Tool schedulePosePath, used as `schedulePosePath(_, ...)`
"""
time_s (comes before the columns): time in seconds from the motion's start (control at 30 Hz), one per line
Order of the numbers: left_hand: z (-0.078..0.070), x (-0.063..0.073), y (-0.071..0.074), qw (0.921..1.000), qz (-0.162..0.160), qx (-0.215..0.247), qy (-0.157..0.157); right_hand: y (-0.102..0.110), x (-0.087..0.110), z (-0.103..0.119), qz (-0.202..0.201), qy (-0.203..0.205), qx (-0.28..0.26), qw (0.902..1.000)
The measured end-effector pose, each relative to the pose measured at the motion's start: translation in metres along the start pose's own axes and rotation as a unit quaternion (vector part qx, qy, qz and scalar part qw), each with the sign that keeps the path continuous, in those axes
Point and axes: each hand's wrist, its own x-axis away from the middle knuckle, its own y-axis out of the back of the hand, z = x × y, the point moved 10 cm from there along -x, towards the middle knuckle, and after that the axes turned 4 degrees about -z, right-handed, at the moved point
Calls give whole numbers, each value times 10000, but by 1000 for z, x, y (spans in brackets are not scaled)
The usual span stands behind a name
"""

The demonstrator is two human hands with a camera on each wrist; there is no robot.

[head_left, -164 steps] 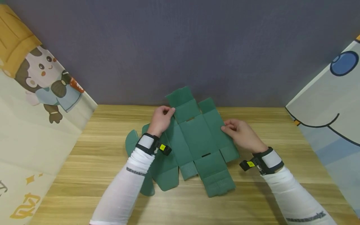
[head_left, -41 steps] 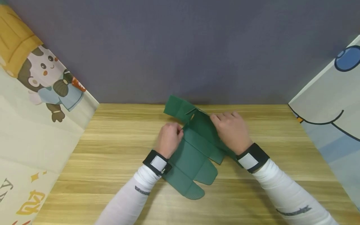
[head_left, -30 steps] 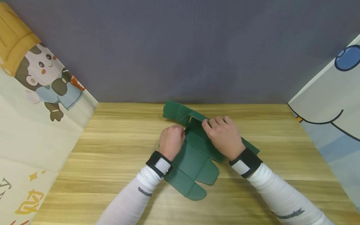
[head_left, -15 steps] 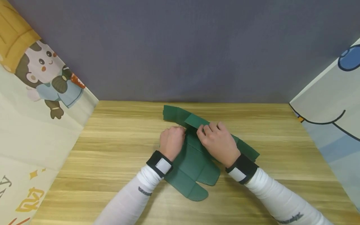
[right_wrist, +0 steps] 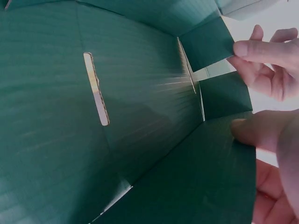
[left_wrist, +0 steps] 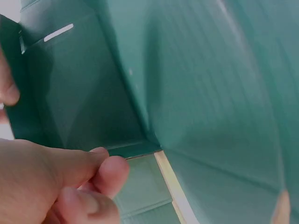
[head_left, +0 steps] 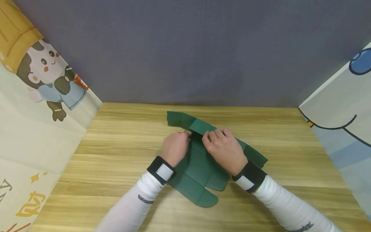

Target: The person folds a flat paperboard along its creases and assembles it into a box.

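Wood-grained bench (head_left: 121, 151), dark wall (head_left: 188, 51) behind: in the head view, left hand (head_left: 175, 148) and right hand (head_left: 224, 150) hold a part-folded green cardboard blank (head_left: 197, 161) on it. Left wrist view: the left fingertips (left_wrist: 114, 169) pinch the cardboard's edge near a slotted panel (left_wrist: 84, 88). Right wrist view: that pinch takes a small flap (right_wrist: 205, 44) — seemingly to steady the corner — while the right hand pinches a side panel (right_wrist: 191, 172), likely keeping it upright.

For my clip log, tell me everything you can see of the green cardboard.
The green cardboard looks thin and faintly ribbed, creased into panels and flaps. It sits partly folded on the wood-look table, with a rounded tab toward the person and a narrow slot cut through it. The left hand pinches a small flap; the right hand grips a raised side panel. The hands hide some parts.
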Motion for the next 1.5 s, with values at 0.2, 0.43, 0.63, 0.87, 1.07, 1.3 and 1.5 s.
schedulePosePath(0.2, 22, 3, 2, 9972, 291, 592, 339, 0, 1, 2, 66, 50, 14, 10000)
schedulePosePath(0.43, 67, -4, 12, 9891, 179, 969, 1094, 3, 0, 2, 17, 49, -86, 9999)
schedulePosePath(0.63, 108, -21, 16, 9578, -68, 2231, 1808, 2, 1, 3, 33, 57, -107, 9999)
schedulePosePath(0.87, 101, -34, 6, 9481, 82, 2952, 1183, 0, 2, 3, 135, 25, -120, 9998)
schedulePosePath(1.07, 92, -26, 15, 9551, -256, 2778, 993, -1, 1, 2, 124, -13, -109, 9999)
schedulePosePath(1.3, 80, -18, 26, 9600, -389, 2646, 822, -3, 1, -1, 110, -73, -116, 9998)
schedulePosePath(1.5, 64, -11, 29, 9658, -388, 2471, 683, -4, -1, -2, 87, -119, -115, 9998)
